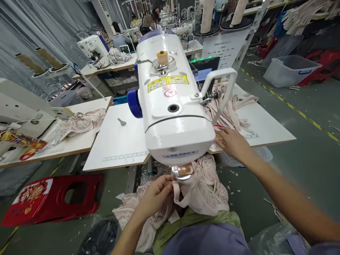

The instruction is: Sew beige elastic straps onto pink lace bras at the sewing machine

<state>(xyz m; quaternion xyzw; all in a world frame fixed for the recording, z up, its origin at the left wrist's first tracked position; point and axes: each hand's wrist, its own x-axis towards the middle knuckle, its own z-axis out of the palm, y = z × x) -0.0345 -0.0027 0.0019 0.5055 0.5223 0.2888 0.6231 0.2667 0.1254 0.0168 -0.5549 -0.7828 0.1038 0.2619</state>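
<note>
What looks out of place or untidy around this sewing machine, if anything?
Small pale scraps are strewn across the grey-green floor, looking dropped and unswept. The pale fabric bunched by the left hand seems ordinary for work in hand. Nothing else stands out as damaged or spilled.

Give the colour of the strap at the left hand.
Strap: pale pinkish beige, best seen in head view.

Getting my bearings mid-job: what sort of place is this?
Most likely a garment sewing workshop: a white sewing machine stands in front, pale lacy fabric is bunched below, and thread cones stand beyond.
</note>
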